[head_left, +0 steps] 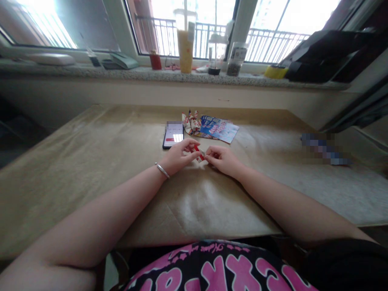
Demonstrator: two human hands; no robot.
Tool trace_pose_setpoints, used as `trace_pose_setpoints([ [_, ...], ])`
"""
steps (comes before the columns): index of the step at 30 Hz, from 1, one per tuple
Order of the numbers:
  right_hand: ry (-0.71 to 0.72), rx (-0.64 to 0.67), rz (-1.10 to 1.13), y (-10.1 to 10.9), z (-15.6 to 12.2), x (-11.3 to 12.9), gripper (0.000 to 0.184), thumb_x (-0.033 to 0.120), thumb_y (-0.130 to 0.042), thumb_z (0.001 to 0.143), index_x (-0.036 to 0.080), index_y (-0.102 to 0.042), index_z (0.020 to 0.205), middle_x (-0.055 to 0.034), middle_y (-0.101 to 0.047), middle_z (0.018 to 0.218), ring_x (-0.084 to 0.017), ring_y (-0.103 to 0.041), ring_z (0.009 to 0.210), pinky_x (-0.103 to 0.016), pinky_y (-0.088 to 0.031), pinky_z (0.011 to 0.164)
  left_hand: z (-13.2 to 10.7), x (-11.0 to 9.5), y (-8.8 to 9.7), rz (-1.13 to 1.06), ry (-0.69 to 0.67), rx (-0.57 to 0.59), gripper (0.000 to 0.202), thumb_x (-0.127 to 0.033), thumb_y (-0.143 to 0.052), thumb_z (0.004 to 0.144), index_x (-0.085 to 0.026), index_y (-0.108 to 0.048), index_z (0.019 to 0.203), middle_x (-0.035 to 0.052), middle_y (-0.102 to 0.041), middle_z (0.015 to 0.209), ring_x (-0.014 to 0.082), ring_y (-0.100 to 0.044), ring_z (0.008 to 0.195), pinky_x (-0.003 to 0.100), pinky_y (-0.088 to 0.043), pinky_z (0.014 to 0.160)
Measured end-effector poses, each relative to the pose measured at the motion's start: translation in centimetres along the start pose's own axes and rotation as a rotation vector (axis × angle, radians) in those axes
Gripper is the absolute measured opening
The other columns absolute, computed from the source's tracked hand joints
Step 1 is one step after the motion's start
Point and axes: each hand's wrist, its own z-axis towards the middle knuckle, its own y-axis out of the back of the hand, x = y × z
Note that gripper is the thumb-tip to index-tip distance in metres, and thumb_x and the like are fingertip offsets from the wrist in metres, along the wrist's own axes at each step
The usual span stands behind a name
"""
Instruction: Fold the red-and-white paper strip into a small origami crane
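Note:
Over the middle of the table, my left hand pinches a small red and white folded paper piece between thumb and fingers. My right hand is closed at the piece's right end, with thumb and forefinger on it. Just beyond my hands sits a loose pile of folded red and white paper pieces. Blue printed leaflets lie fanned out to the right of that pile. A phone with a lit screen rests beside my left fingers.
A blurred flat blue item lies at the table's right side. Along the windowsill stand a tall cup of yellow drink, a red jar, a clear container, yellow tape and a black bag.

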Motion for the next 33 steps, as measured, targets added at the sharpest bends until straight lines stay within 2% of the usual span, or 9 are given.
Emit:
trace_pose_setpoints([
  [5,0.074,-0.059,-0.071,0.0,0.0,-0.2,0.015,0.027,-0.054,0.078,0.018,-0.055,0.067,0.0007,-0.055,0.063,-0.010,-0.049,0.057,-0.023,-0.038,0.055,0.1,0.2,-0.2,0.101,0.027,0.102,0.024,-0.038,-0.055,0.079,-0.015,-0.063,0.082,0.0023,-0.065,0.076,0.0142,-0.058,0.071,0.025,-0.045,0.064],
  [11,0.032,-0.069,-0.050,-0.1,0.2,-0.4,0.018,0.032,-0.053,0.080,0.017,-0.056,0.071,-0.0002,-0.057,0.063,-0.011,-0.050,0.059,-0.023,-0.038,0.056,0.1,-0.1,-0.4,0.141,-0.024,0.012,0.021,-0.034,-0.053,0.080,-0.016,-0.062,0.076,0.0016,-0.066,0.075,0.0133,-0.058,0.069,0.024,-0.043,0.063],
  [16,-0.001,-0.015,-0.029,-0.3,0.3,-0.6,0.017,0.032,-0.051,0.081,0.017,-0.056,0.074,0.0013,-0.055,0.063,-0.010,-0.047,0.059,-0.022,-0.035,0.056,0.0,-0.5,-0.5,0.136,-0.014,0.033,0.014,-0.029,-0.055,0.076,-0.016,-0.058,0.073,0.0013,-0.062,0.070,0.0124,-0.056,0.064,0.023,-0.043,0.058],
  [18,-0.003,0.001,-0.022,-0.3,0.4,-0.8,0.018,0.033,-0.050,0.081,0.017,-0.055,0.074,0.0021,-0.052,0.062,-0.010,-0.045,0.058,-0.022,-0.034,0.055,-0.1,-0.4,-0.5,0.037,0.021,0.063,0.017,-0.032,-0.052,0.079,-0.015,-0.056,0.079,0.0015,-0.062,0.071,0.0125,-0.057,0.064,0.023,-0.044,0.058],
  [21,-0.009,0.012,-0.006,-0.3,0.6,-1.2,0.020,0.034,-0.048,0.082,0.017,-0.053,0.073,0.0020,-0.051,0.063,-0.011,-0.045,0.059,-0.023,-0.033,0.056,-0.2,-0.2,-0.4,-0.196,0.038,0.075,0.025,-0.031,-0.043,0.085,-0.014,-0.050,0.103,0.0023,-0.064,0.075,0.0129,-0.061,0.070,0.025,-0.048,0.064],
  [25,-0.007,0.062,0.002,-0.2,0.7,-1.4,0.022,0.034,-0.045,0.084,0.016,-0.055,0.076,0.0004,-0.054,0.068,-0.012,-0.047,0.064,-0.023,-0.035,0.060,-0.3,-0.1,-0.5,-0.331,0.041,0.129,0.043,-0.028,-0.046,0.084,-0.013,-0.039,0.124,0.0032,-0.064,0.078,0.0132,-0.062,0.075,0.026,-0.049,0.070],
  [28,0.002,0.115,-0.013,-0.2,0.6,-1.1,0.024,0.034,-0.045,0.084,0.015,-0.059,0.078,-0.0007,-0.057,0.071,-0.012,-0.049,0.067,-0.024,-0.036,0.063,-0.3,-0.2,-0.6,-0.354,0.053,0.168,0.044,-0.030,-0.049,0.084,-0.013,-0.041,0.124,0.0025,-0.063,0.078,0.0131,-0.063,0.075,0.025,-0.049,0.071],
  [33,-0.001,0.142,-0.013,-0.1,0.6,-1.0,0.028,0.034,-0.044,0.085,0.015,-0.063,0.081,-0.0013,-0.061,0.073,-0.012,-0.051,0.069,-0.024,-0.037,0.065,-0.1,-0.1,-0.5,-0.373,0.084,0.172,0.037,-0.032,-0.055,0.080,-0.013,-0.049,0.112,0.0004,-0.062,0.072,0.0119,-0.061,0.071,0.023,-0.047,0.066],
])
